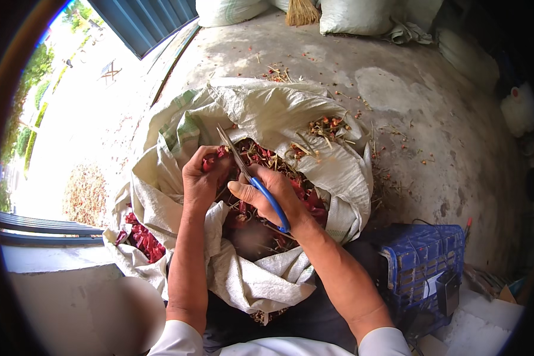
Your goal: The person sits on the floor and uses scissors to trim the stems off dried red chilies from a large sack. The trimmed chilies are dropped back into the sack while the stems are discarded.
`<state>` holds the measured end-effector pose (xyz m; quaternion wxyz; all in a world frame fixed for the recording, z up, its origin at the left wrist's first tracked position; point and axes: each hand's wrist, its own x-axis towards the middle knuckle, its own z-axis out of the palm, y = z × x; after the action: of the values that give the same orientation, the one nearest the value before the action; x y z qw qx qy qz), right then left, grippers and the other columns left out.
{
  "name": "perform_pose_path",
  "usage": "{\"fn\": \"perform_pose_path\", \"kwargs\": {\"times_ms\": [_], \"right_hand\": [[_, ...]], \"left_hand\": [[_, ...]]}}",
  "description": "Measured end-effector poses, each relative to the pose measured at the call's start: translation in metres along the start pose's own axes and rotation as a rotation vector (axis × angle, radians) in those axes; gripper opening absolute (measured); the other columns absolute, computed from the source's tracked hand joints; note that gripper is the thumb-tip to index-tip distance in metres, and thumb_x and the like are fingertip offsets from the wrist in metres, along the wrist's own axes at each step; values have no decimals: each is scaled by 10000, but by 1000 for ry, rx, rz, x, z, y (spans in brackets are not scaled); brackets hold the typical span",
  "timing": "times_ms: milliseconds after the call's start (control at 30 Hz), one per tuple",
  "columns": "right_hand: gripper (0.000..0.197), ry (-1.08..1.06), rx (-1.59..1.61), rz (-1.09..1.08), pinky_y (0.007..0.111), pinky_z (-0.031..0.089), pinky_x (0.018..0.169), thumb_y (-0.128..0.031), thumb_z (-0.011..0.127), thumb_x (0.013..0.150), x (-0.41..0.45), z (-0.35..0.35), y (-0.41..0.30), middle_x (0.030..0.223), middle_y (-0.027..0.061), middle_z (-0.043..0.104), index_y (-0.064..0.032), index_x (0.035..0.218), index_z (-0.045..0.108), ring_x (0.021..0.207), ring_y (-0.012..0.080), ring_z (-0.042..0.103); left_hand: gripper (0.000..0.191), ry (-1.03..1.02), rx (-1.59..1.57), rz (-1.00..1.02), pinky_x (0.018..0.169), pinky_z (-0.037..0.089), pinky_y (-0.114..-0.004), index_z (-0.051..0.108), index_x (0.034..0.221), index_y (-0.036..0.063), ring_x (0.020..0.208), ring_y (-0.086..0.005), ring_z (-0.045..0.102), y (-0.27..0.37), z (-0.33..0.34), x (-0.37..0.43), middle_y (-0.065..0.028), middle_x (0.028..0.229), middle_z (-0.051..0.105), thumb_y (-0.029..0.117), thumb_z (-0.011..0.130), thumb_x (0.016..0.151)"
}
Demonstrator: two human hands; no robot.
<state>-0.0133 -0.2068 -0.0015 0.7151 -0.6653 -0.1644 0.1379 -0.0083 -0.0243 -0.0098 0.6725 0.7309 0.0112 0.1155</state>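
Note:
My left hand grips a dried red chili pepper, its stem end up beside the scissor blades. In my right hand is a pair of scissors with blue handles, the metal blades pointing up and left. Both hands are over the mouth of a white woven sack with its rim rolled down. Dried red chilies with stems fill the sack. Cut stems and caps lie on the folded rim at the right. Whether the blades touch the stem I cannot tell.
A second sack opening at the left holds red chilies. A blue plastic crate stands at my right. Full white sacks and a straw broom are at the back. Stem scraps litter the concrete floor.

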Motion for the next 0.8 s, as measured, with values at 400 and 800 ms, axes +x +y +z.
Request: {"fn": "perform_pose_path", "kwargs": {"times_ms": [400,800], "right_hand": [[334,16,1113,-180,207,315,426,-433,604,989,10,-53,-24,676,-33,492,-107,1041,552,513,45,395],[601,197,-670,-157,495,518,630,-604,712,814,-2,-23,-10,767,185,651,-30,920,571,710,414,657]], "left_hand": [[158,57,-412,-144,665,481,-216,628,989,56,741,-79,583,-14,-2,-16,1,862,643,-61,664,890],[247,57,-201,-83,652,466,-184,642,1142,63,769,-43,575,-5,1,-1,12,952,661,22,695,904]]}}
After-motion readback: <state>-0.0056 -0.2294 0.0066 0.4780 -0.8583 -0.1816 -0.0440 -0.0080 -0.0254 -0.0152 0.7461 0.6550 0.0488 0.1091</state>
